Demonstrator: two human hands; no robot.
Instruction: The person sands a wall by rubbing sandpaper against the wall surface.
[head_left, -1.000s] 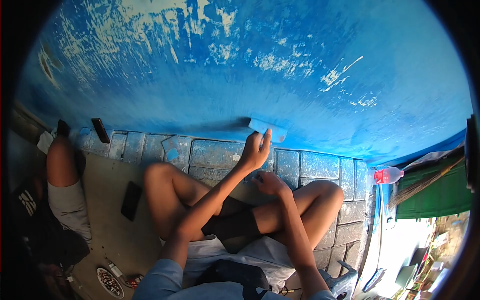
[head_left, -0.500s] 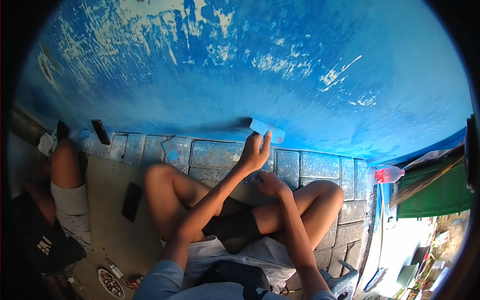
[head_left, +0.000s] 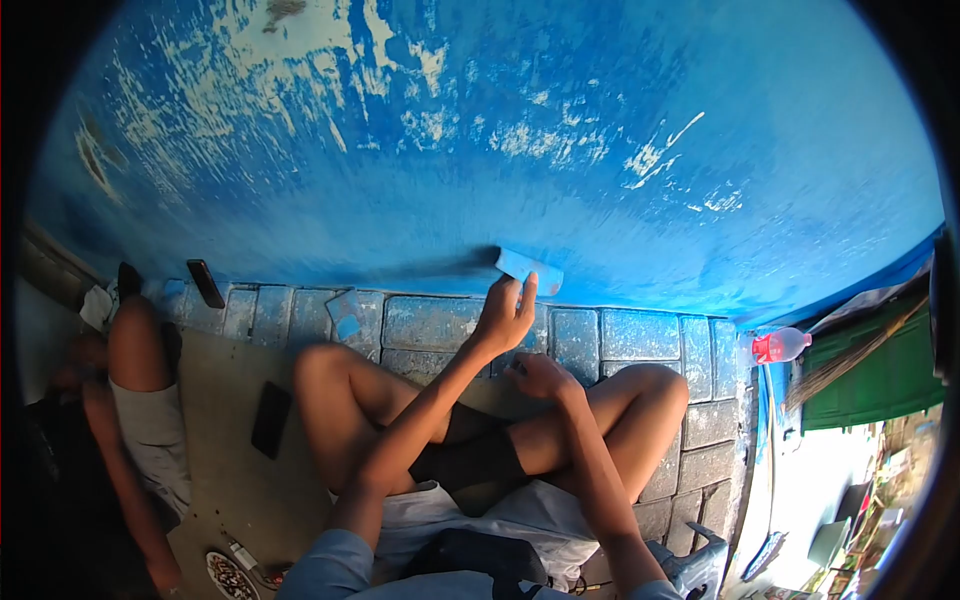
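Observation:
A blue painted wall (head_left: 600, 210), with several pale patches where paint is worn off, rises in front of me. My left hand (head_left: 508, 315) pinches a flat light-blue rectangular sheet (head_left: 530, 272) against the wall's lower part, just above the paving. Whether the sheet is sandpaper or a thin scraper I cannot tell. My right hand (head_left: 545, 376) rests above my crossed legs, its fingers curled. Anything inside those fingers is hidden. A square, blue-smeared piece (head_left: 345, 315) lies on the bricks at the wall's foot.
A person's bare arm (head_left: 130, 500) and knee are at left. One phone (head_left: 206, 283) leans by the wall, another (head_left: 270, 420) lies on the mat (head_left: 225, 380). A bowl of cigarette butts (head_left: 230, 578) sits below. At right are a red-labelled bottle (head_left: 782, 346) and a broom (head_left: 860, 350).
The view has shifted, so the wall sits slightly lower in it. My left hand keeps the sheet on nearly the same wall spot. The other person's arm now reaches down toward the bowl.

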